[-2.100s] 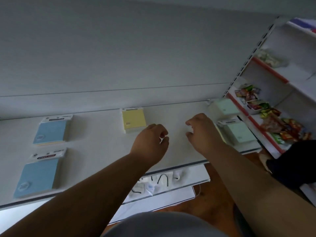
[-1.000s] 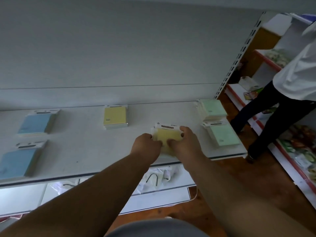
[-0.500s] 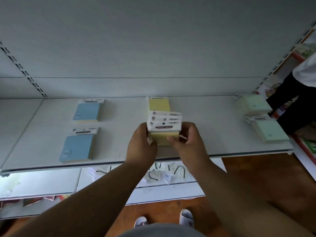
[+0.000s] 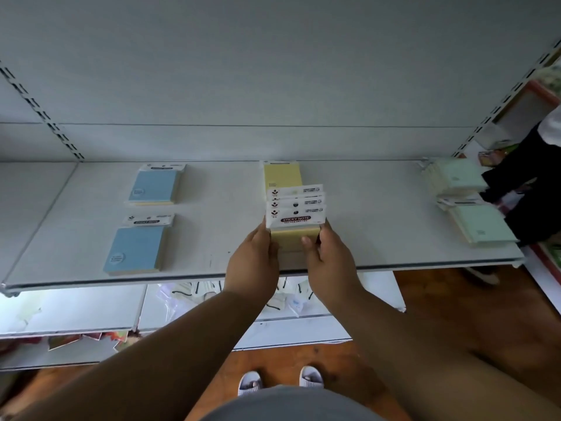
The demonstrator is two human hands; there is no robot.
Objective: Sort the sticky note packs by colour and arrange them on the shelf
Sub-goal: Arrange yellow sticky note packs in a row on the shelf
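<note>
Yellow packs point(image 4: 294, 220), several stacked with their white header cards fanned upward, sit between both hands just above the front middle of the shelf point(image 4: 212, 238). The left hand point(image 4: 253, 265) curls round the stack's left edge; the right hand point(image 4: 329, 262) wraps the right edge with its thumb laid across the yellow face. Whether the stack's bottom touches the shelf I cannot tell, as the hands hide it.

The step in hand looks like placing the yellow group. One yellow pack point(image 4: 282, 174) already lies flat at the back of the shelf, directly behind the held stack, so the middle column seems meant for yellow. The next move probably calls for squaring the fanned packs, then lowering them flat in front of that rear pack, in line with it and clear of the front lip.

The other colours seem settled. Two blue packs point(image 4: 153, 185) lie one behind the other on the left, and green packs point(image 4: 455, 177) lie in two piles at the right end, well apart from the yellow.

The shelf is plain white metal, with a white back panel and slotted uprights point(image 4: 45, 113). A lower shelf point(image 4: 76, 311) holds loose white bagged items. The floor point(image 4: 455, 329) is reddish-brown, with the person's pale shoes point(image 4: 309, 376) on it. At the far right stands another person in dark trousers point(image 4: 528, 183) beside a shelf unit with red trim.
</note>
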